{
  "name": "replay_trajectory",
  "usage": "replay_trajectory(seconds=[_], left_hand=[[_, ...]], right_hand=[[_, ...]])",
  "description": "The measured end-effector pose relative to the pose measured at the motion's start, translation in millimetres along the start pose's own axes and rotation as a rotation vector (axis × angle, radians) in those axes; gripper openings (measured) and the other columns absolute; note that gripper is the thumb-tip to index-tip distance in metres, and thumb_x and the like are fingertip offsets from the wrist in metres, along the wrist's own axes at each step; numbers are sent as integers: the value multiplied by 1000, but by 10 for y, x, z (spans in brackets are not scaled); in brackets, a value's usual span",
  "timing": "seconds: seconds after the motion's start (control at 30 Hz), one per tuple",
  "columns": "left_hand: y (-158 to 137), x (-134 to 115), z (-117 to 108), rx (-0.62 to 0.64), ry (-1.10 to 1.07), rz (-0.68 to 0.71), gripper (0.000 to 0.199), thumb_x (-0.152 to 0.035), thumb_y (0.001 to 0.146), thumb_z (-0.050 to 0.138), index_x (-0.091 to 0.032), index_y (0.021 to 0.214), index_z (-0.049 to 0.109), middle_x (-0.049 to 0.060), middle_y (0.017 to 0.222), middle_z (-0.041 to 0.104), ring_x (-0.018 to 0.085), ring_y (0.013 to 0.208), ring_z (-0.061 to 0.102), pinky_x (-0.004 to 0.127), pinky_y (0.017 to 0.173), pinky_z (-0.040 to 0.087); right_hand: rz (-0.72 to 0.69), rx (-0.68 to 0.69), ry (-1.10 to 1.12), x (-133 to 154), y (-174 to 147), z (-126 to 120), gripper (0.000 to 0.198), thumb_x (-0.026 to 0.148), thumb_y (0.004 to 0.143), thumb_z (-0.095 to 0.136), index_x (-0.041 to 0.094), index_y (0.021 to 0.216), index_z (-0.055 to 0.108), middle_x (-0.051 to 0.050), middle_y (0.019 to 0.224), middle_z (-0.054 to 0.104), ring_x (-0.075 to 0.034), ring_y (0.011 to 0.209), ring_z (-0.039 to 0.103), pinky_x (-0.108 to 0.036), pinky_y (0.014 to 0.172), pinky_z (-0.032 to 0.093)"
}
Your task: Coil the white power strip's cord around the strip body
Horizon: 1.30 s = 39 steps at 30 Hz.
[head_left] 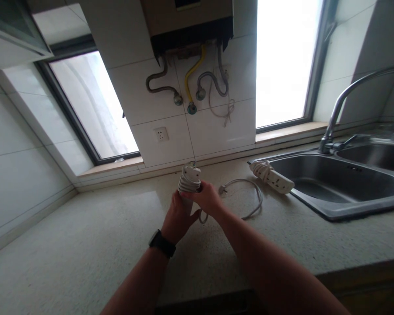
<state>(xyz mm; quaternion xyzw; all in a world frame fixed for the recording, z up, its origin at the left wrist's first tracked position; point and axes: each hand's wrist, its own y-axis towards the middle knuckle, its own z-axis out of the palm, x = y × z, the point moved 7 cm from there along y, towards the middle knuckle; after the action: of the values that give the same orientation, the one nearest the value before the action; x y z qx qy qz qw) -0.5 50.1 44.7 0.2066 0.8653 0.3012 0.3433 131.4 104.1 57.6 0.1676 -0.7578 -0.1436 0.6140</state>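
A white power strip [193, 172] with its cord wound in several turns around it is held between my two hands over the counter. My left hand [180, 215], with a black watch at the wrist, is closed around the strip's lower part. Across the coils lies my right hand [207, 199], its fingers closed on the wound cord [188, 183]. The loose end of the cord [260, 199] curves over the counter to the right and ends in a plug [222, 190].
A second power strip [279, 180], its cord wrapped round one end, lies against the steel sink [331, 214]. A faucet [335, 109] arches above the basin. A wall socket [161, 134] and hanging pipes [191, 83] under a water heater [188, 22] are on the tiled wall.
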Motion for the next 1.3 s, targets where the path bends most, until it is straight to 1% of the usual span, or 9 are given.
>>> replay_trajectory(seconds=[0.13, 0.23, 0.37, 0.57, 0.7, 0.8, 0.93, 1.1, 1.3], left_hand=[[10, 29, -46, -5, 43, -129, 66, -23, 80, 70, -17, 134, 33, 20, 125, 56, 36, 114, 59, 49, 90, 49], [22, 69, -126, -8, 8, -201, 53, -25, 82, 66, -18, 126, 37, 15, 115, 61, 32, 103, 63, 44, 83, 50], [27, 120, -143, 53, -112, -176, 54, -30, 80, 71, -19, 122, 39, 12, 111, 63, 29, 99, 63, 41, 81, 48], [0, 138, -112, 58, -279, -188, 52, -32, 81, 71, -18, 122, 42, 10, 111, 63, 26, 100, 61, 39, 84, 47], [-6, 131, -66, 34, -588, -261, 48, -29, 79, 70, -19, 120, 47, 7, 108, 63, 23, 98, 61, 36, 84, 49], [-38, 180, 18, 68, -789, -401, 46, -28, 76, 68, -20, 117, 51, 2, 94, 63, 18, 78, 62, 30, 69, 50], [-111, 186, 145, 150, -1004, -536, 49, -31, 75, 64, -22, 122, 50, -3, 78, 57, 11, 54, 54, 24, 48, 44], [-144, 105, 193, 225, -1172, -540, 43, -30, 74, 65, -21, 114, 51, -2, 77, 57, 11, 51, 55, 22, 42, 44], [-148, 82, 195, 282, -1235, -539, 40, -33, 74, 63, -19, 110, 52, 1, 77, 59, 13, 50, 57, 23, 39, 46]], right_hand=[[28, 66, 21, 40, -10, 43, 40, 47, 64, 85, 15, 85, 74, -3, 70, 68, -19, 64, 63, -25, 54, 43], [99, 229, 237, -11, 4, 116, 37, 44, 66, 84, 14, 80, 67, 0, 61, 60, -12, 50, 51, -23, 46, 38], [98, 440, 394, -22, -20, 158, 36, 41, 68, 83, 13, 82, 65, 1, 62, 59, -9, 51, 52, -21, 47, 40], [63, 518, 359, 20, -36, 58, 43, 40, 66, 85, 12, 93, 65, -1, 69, 64, -11, 56, 59, -22, 52, 48], [26, 570, 239, 66, -68, 84, 40, 42, 76, 77, 13, 99, 65, 2, 58, 62, -10, 46, 52, -21, 45, 40], [-7, 534, 112, 50, -79, 164, 34, 47, 86, 66, 14, 95, 65, 4, 52, 55, -9, 43, 46, -20, 42, 32], [6, 383, 8, -47, -36, 209, 34, 48, 86, 67, 14, 92, 67, 2, 57, 57, -11, 50, 50, -22, 47, 35], [-40, 368, 93, -24, -22, 181, 34, 45, 77, 76, 15, 91, 72, -5, 81, 71, -18, 74, 64, -25, 63, 45], [-40, 360, 262, 17, -42, 150, 46, 41, 68, 84, 16, 104, 69, -3, 85, 69, -17, 75, 63, -28, 68, 50]])
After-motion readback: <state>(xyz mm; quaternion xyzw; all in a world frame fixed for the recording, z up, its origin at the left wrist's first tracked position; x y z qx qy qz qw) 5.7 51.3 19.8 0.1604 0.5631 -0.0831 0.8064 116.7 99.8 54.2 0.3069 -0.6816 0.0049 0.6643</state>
